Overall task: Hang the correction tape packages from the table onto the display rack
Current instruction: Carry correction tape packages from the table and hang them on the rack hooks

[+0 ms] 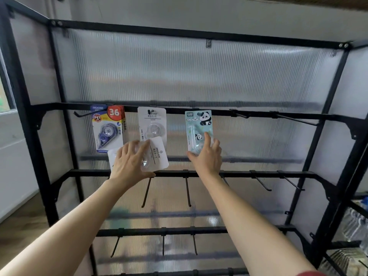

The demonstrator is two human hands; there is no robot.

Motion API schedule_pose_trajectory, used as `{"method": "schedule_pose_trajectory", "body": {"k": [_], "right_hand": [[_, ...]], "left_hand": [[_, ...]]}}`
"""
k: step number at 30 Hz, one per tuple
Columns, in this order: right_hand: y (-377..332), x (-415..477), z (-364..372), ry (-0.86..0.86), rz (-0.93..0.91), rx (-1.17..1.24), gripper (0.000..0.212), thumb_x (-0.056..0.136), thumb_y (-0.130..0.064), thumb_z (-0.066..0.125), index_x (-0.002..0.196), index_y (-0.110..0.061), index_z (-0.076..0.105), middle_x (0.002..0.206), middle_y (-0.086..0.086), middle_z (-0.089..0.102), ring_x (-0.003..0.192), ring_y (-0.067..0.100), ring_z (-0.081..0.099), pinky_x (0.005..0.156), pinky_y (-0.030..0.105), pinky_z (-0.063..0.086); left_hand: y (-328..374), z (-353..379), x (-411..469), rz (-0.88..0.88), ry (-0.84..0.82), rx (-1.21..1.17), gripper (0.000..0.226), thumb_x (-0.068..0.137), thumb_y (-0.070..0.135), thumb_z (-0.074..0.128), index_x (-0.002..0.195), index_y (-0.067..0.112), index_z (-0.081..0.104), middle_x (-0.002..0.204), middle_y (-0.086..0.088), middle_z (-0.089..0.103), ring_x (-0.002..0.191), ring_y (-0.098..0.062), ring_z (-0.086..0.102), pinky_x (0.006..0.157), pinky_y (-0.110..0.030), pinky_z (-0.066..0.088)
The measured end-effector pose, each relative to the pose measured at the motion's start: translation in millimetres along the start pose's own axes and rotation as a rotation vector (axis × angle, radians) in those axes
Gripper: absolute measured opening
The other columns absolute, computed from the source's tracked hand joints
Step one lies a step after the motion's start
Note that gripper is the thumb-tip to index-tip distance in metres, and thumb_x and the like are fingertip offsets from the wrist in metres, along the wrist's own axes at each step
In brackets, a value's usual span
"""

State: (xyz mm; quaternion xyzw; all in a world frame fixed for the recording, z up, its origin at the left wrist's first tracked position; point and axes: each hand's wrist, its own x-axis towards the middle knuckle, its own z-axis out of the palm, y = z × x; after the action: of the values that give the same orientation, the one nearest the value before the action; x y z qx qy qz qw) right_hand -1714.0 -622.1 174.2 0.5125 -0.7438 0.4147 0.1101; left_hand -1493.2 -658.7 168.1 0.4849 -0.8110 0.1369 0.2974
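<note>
Grip and materials at the rack. The left hand [129, 164] gripped a white card package with a clear domed blister [157, 154], its fingers spread wide across the front and its thumb curled under the lower edge. This package was tilted, hang-hole end up and to the right, and was held in front of the black metal display rack [179, 173], below the upper row of hooks and not on a hook. The right hand [207, 156], fingers straight and slightly fanned, rested its fingertips on the lower part of a pale blue-green panda-printed blister package [197, 124]. That package hung from the upper crossbar. The thumb lay apart at its lower left corner; contact there could not be told. Two more packages hung on the same bar: a second white card package with a clear blister [152, 122], just above the held one, and a blue-and-yellow card package marked 36 [107, 128] enclosing a dark blue dispenser. The crossbars were square in section and carried thin black wire hooks [146, 193], backed by a translucent ribbed plastic panel [199, 72].
</note>
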Motion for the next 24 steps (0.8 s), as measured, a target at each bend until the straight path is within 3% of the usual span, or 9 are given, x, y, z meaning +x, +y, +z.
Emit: {"method": "schedule_pose_trajectory", "body": {"k": [9,14,16,18,21,24], "right_hand": [[-13.5,40.8,18.4,-0.110,0.107,-0.008,0.081,0.075,-0.041,0.076,0.134,-0.020,0.024,0.131,0.015,0.033,0.111,0.030,0.045,0.080,0.037,0.047],[-3.3,34.0,19.5,-0.158,0.060,0.014,0.088,0.080,-0.045,0.070,0.145,-0.019,0.018,0.147,0.016,0.019,0.126,0.034,0.036,0.096,0.048,0.041],[1.9,23.4,16.8,-0.101,-0.005,0.035,0.079,0.085,-0.044,0.064,0.146,-0.016,0.022,0.151,0.016,0.018,0.132,0.034,0.032,0.101,0.049,0.037],[5.1,10.8,13.5,-0.059,-0.108,0.127,0.063,0.090,-0.039,0.060,0.141,-0.014,0.033,0.147,0.012,0.032,0.129,0.029,0.039,0.100,0.042,0.041],[-1.6,-11.5,7.6,-0.334,-0.117,0.432,0.048,0.092,-0.036,0.058,0.132,-0.011,0.047,0.120,0.002,0.057,0.115,0.020,0.054,0.082,0.017,0.044],[-15.1,-28.8,9.0,-0.611,-0.064,0.620,0.039,0.092,-0.026,0.060,0.125,-0.006,0.053,0.107,0.004,0.064,0.100,0.018,0.061,0.085,0.025,0.050]], "left_hand": [[-15.8,-8.2,10.2,-0.007,0.002,0.015,0.106,0.067,0.054,0.078,0.149,0.024,0.018,0.143,-0.009,0.027,0.133,-0.027,0.025,0.110,-0.038,0.018],[-17.9,-8.5,11.5,-0.002,-0.004,-0.009,0.106,0.066,0.052,0.079,0.149,0.023,0.019,0.144,-0.009,0.026,0.133,-0.027,0.024,0.111,-0.038,0.017],[-17.3,-8.4,10.2,0.011,0.001,-0.016,0.107,0.065,0.051,0.080,0.149,0.023,0.020,0.143,-0.010,0.028,0.133,-0.028,0.025,0.110,-0.038,0.018],[-15.7,-7.2,8.6,0.032,0.013,-0.025,0.107,0.064,0.050,0.081,0.149,0.022,0.022,0.143,-0.010,0.029,0.131,-0.028,0.027,0.110,-0.039,0.019],[-10.1,-4.2,8.3,0.067,0.029,-0.037,0.107,0.062,0.051,0.081,0.148,0.022,0.024,0.143,-0.010,0.031,0.131,-0.029,0.028,0.110,-0.039,0.020],[-1.0,-1.5,8.0,0.088,0.019,-0.023,0.108,0.063,0.054,0.080,0.149,0.023,0.022,0.146,-0.010,0.028,0.133,-0.028,0.026,0.111,-0.039,0.019]]}}
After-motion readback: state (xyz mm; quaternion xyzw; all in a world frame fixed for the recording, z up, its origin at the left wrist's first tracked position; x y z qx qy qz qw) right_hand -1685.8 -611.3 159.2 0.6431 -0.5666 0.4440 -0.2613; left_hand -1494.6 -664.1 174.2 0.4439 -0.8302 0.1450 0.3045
